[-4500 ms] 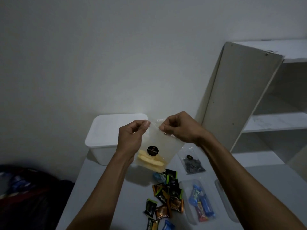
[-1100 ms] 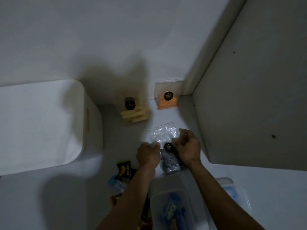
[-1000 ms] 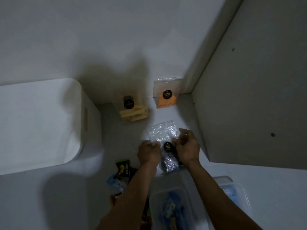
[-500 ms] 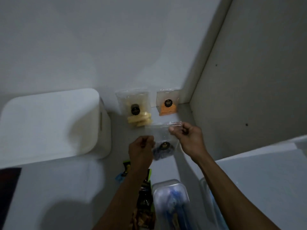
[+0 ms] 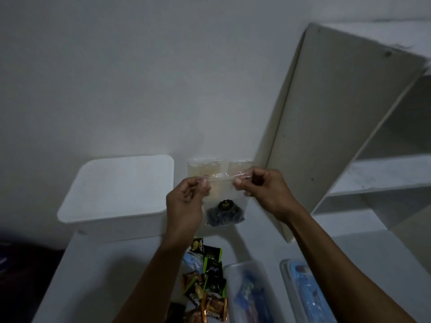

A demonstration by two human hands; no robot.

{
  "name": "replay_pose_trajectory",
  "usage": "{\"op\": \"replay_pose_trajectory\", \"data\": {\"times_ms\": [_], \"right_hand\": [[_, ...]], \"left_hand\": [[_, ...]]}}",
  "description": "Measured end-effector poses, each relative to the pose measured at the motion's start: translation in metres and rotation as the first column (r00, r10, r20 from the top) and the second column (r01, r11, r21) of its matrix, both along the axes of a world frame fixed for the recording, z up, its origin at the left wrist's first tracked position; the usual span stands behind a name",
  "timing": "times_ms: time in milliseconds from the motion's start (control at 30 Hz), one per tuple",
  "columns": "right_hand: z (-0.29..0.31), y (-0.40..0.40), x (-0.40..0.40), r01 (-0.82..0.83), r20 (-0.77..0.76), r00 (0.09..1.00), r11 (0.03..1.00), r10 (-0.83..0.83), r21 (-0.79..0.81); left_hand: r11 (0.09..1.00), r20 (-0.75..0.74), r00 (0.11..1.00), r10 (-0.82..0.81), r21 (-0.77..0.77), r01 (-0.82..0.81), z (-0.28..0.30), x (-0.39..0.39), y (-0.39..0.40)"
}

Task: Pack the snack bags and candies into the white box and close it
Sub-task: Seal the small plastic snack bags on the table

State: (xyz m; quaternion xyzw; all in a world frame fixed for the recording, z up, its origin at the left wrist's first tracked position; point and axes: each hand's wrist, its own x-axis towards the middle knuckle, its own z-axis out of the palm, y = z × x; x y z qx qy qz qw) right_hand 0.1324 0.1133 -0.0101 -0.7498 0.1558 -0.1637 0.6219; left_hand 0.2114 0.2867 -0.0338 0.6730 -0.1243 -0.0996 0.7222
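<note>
A clear snack bag (image 5: 224, 206) with dark pieces and a black round label hangs upright in the air over the table. My left hand (image 5: 186, 201) pinches its top left corner and my right hand (image 5: 263, 192) pinches its top right corner. Behind it, two more clear snack bags (image 5: 205, 166) lean against the wall, mostly hidden. The white box (image 5: 116, 190) stands to the left with its lid on. Several wrapped candies (image 5: 205, 280) lie on the table below my hands.
A clear tub with blue wrapped sweets (image 5: 249, 292) and a clear lid (image 5: 303, 294) lie at the lower right. A beige shelf unit (image 5: 338, 127) stands close on the right. A dark bundle (image 5: 23, 271) lies left of the white table (image 5: 93, 276).
Both hands have lifted the dark snack bag off the table and hold it up by its top edge. The view has tilted upward, so the two other bags sit behind it.
</note>
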Motion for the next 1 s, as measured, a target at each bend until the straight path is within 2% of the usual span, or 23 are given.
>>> {"op": "replay_pose_trajectory", "data": {"times_ms": [133,233,333,700,1000], "right_hand": [[0.033,0.013,-0.008,-0.093,-0.047,0.995,0.963,0.084,-0.252],[0.052,0.026,-0.008,-0.162,-0.104,0.987,0.845,0.126,-0.510],[0.063,0.035,-0.007,-0.182,-0.136,0.983,0.748,0.123,-0.639],[0.069,0.032,-0.007,-0.218,-0.209,0.974,0.590,0.085,-0.777],[0.068,0.031,-0.016,-0.174,-0.150,0.984,0.639,0.092,-0.750]], "left_hand": [[1.000,0.039,0.999,0.022,0.017,-0.023,0.015,-0.010,0.012],[0.999,0.109,0.994,0.026,0.042,-0.031,0.023,-0.020,0.015],[0.998,0.158,0.987,0.019,0.060,-0.029,0.029,-0.025,0.016],[1.000,0.157,0.988,0.000,0.008,-0.001,0.039,-0.031,0.007],[1.000,0.157,0.987,-0.023,0.001,0.023,0.046,-0.028,0.022]]}}
